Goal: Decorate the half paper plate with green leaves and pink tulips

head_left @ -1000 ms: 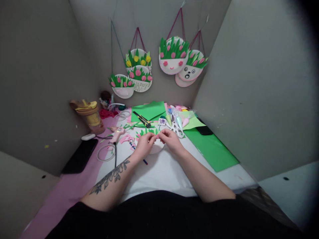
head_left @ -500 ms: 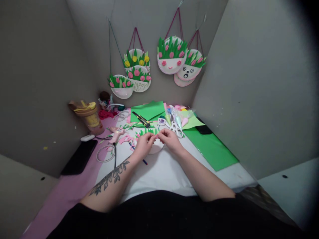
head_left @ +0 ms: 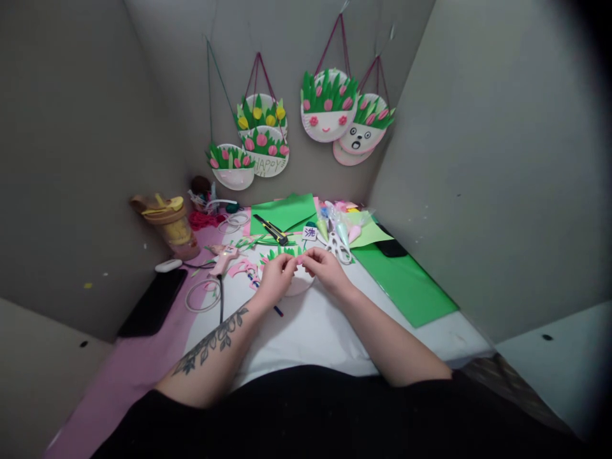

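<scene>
My left hand (head_left: 280,276) and my right hand (head_left: 326,268) meet fingertip to fingertip, both closed in a pinch. Between them shows a small pink paper piece (head_left: 299,260), mostly covered by the fingers. Beneath the hands lies a white paper plate (head_left: 302,285) with green paper leaves and pink shapes along its far edge; the hands hide part of it. Left of the plate are pink paper scraps (head_left: 241,268) and a pink hot glue gun (head_left: 224,258). The blue tip of a pen-like stick (head_left: 278,311) pokes out by my left wrist.
A utility knife (head_left: 271,229) rests on green sheets (head_left: 282,213) at the back. White-handled scissors (head_left: 338,247) and piping bags (head_left: 343,229) lie back right, beside a long green sheet (head_left: 406,287). A tumbler (head_left: 174,226) and a black phone-like slab (head_left: 155,303) stand left. Decorated plates (head_left: 327,121) hang on the wall.
The view has shifted slightly. Both hands stay pinched together over the plate, with only small finger movement; a bit more of the pink piece shows between them.
</scene>
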Available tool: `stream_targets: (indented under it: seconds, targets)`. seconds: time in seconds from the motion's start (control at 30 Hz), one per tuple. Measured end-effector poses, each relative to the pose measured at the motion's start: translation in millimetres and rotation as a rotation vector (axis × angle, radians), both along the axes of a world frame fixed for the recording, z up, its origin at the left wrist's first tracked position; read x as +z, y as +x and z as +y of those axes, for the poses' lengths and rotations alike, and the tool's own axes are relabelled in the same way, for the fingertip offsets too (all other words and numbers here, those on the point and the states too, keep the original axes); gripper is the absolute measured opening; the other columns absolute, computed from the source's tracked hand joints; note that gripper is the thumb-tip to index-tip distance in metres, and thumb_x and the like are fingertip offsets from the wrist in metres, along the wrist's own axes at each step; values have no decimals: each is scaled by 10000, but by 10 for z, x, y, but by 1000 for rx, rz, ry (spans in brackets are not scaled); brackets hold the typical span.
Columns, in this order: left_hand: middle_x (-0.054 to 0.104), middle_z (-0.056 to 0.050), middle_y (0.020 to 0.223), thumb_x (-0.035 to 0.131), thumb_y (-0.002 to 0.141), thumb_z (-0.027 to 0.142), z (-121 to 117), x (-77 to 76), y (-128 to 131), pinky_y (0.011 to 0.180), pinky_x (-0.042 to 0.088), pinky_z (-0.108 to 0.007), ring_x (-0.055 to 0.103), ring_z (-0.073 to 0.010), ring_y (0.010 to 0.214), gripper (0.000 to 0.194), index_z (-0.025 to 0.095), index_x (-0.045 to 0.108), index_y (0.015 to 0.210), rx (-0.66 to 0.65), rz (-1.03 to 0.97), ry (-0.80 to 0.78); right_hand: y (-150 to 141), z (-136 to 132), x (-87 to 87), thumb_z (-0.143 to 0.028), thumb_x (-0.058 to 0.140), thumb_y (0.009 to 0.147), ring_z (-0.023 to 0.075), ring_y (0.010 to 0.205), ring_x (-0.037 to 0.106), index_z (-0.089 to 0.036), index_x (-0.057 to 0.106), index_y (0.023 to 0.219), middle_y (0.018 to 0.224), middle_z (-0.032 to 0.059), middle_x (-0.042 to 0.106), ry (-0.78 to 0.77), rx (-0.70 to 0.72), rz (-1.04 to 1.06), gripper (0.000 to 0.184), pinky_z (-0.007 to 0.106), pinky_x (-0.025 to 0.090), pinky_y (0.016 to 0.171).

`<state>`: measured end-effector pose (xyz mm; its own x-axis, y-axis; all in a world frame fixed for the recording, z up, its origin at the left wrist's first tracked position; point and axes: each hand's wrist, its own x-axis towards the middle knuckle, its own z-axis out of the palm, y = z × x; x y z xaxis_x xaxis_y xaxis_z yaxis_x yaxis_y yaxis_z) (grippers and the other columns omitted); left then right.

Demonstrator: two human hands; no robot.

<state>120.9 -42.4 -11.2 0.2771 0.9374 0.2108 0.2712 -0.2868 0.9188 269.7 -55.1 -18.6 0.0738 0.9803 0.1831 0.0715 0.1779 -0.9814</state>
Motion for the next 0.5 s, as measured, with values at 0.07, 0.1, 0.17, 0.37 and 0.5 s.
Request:
stream_targets:
  seconds: [0.07, 0.1, 0.17, 0.37, 0.5]
  targets:
    - [543, 23, 567, 514, 821, 424, -1, 7, 7, 466, 362, -216, 481, -114, 479, 270, 182, 554, 709, 12, -40, -38, -18, -27, 15, -358, 635, 718, 120, 554, 477, -191, 574, 744, 618, -21, 542, 71, -72, -26, 180, 238, 369, 498]
    - [539, 25, 570, 517, 820, 431, -1, 9, 10, 462, 361, -214, 476, -111, 474, 276, 180, 549, 709, 18, -57, -50, -27, -43, 22, -340, 632, 719, 129, 587, 492, -195, 568, 741, 646, -12, 549, 120, -115, -54, 160, 242, 382, 517]
    - [542, 23, 595, 520, 819, 438, -1, 9, 17, 466, 372, -213, 472, -104, 478, 283, 177, 546, 713, 29, -84, -58, -42, -71, 33, -313, 621, 728, 147, 655, 516, -199, 571, 730, 708, 9, 568, 203, -172, -123, 124, 253, 402, 556]
    - [584, 4, 673, 506, 835, 433, 2, -21, 24, 540, 424, -227, 509, -114, 548, 279, 177, 555, 734, 30, -72, -10, -57, -81, 43, -302, 620, 743, 157, 675, 529, -188, 601, 734, 720, 20, 597, 208, -183, -177, 116, 274, 415, 615]
    - [600, -2, 674, 505, 842, 437, 5, -46, 25, 573, 438, -238, 528, -126, 573, 280, 180, 571, 752, 30, -46, 17, -59, -67, 53, -312, 628, 739, 147, 641, 519, -184, 587, 694, 663, 3, 580, 165, -158, -122, 142, 279, 411, 632]
